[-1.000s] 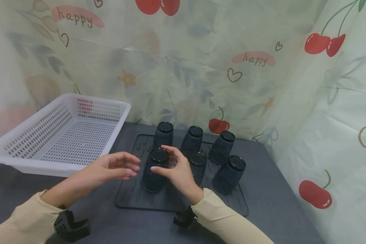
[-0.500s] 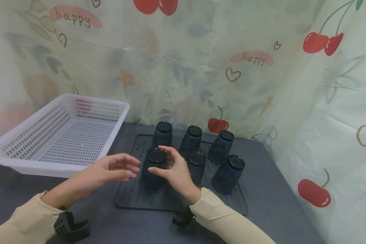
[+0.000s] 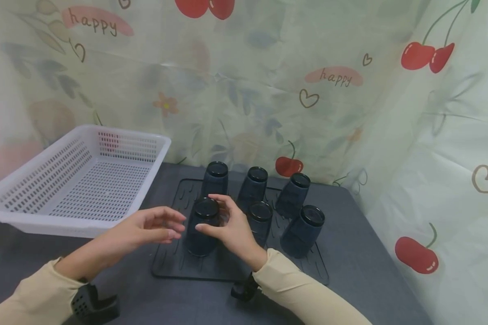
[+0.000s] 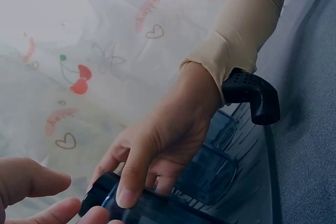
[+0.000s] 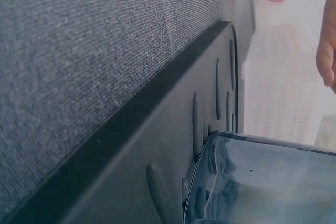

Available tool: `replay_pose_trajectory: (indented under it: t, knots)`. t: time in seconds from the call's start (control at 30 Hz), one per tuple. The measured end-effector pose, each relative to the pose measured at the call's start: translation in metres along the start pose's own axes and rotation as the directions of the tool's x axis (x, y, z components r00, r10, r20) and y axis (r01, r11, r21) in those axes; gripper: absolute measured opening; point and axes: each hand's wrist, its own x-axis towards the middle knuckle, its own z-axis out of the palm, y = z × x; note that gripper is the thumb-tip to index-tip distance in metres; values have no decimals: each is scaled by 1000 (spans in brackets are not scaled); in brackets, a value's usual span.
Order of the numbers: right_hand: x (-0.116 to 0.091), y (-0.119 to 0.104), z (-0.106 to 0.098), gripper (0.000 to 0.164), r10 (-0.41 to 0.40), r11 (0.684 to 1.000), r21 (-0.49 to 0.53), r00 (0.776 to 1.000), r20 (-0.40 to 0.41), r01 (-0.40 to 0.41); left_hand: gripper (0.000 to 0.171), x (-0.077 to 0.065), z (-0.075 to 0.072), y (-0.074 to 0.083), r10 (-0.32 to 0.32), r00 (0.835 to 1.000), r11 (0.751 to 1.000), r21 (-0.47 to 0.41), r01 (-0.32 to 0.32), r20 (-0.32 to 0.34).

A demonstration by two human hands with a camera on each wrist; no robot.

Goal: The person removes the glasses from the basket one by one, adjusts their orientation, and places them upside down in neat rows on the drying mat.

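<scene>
An upside-down dark blue glass stands at the front left of a black drying mat. My right hand grips it near its raised base, thumb on the near side and fingers behind. In the right wrist view, the mouth of the glass is down at the ridged mat. My left hand hangs just left of the glass, fingers loosely bent with nothing in them. The left wrist view has part of my left hand close beside the glass's base.
Several more upside-down glasses stand on the mat, behind and to the right. A white perforated basket sits at the left on the grey tabletop. Behind hangs a patterned curtain.
The right hand and the glass it grips have shifted slightly left, towards the left hand. The left hand has kept nearly the same place, and the view has drifted a little.
</scene>
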Motion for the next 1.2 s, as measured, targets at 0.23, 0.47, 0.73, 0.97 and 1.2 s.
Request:
replay_pose_trajectory:
  t: [0.23, 0.47, 0.73, 0.97, 1.2]
  knots:
    - [5, 9, 0, 69, 4, 1000, -12, 1000, 9, -4, 47, -1, 0, -1, -6, 1000, 1000, 0, 6, 6]
    - [13, 33, 1, 70, 7, 1000, -12, 1000, 12, -6, 47, -1, 1, -2, -3, 1000, 1000, -9, 3, 7]
    - [13, 33, -2, 68, 16, 1000, -5, 1000, 22, -16, 48, -3, 0, -3, -14, 1000, 1000, 1, 14, -8]
    - [13, 32, -2, 68, 28, 1000, -1, 999, 27, -28, 48, -4, -1, -5, -28, 1000, 1000, -3, 28, -6]
    - [14, 31, -3, 68, 27, 1000, 2, 999, 37, -27, 48, -4, -2, -5, -30, 1000, 999, -15, 30, 3]
